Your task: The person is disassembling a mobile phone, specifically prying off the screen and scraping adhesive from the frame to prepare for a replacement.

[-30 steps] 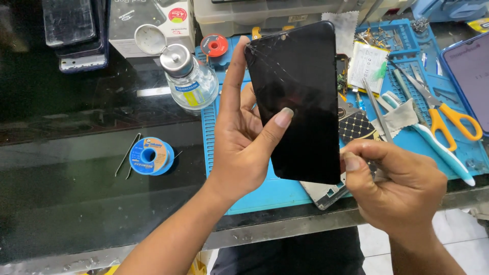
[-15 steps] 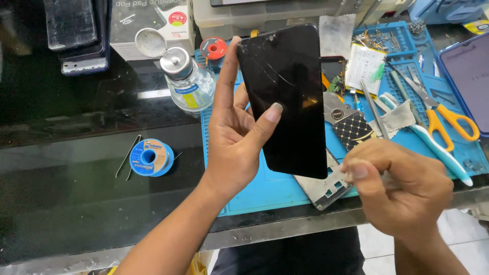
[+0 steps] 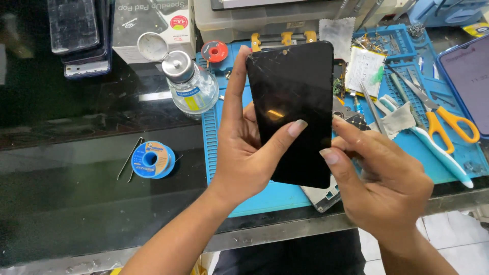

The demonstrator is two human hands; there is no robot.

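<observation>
- While the left hand (image 3: 249, 158) grips the cracked phone screen (image 3: 294, 112) upright, long axis near-to-far, thumb across its glass.
- Right hand (image 3: 382, 178), loosely curled and holding nothing visible, touches the screen's right edge.

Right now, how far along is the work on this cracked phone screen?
Done: the cracked black screen panel is off the phone frame, which lies on the blue mat. In hand: the left hand holds the panel upright, thumb across its face, and the right hand touches its right edge. Left: loose parts, tweezers and scissors are spread out; nothing looks reassembled.
</observation>
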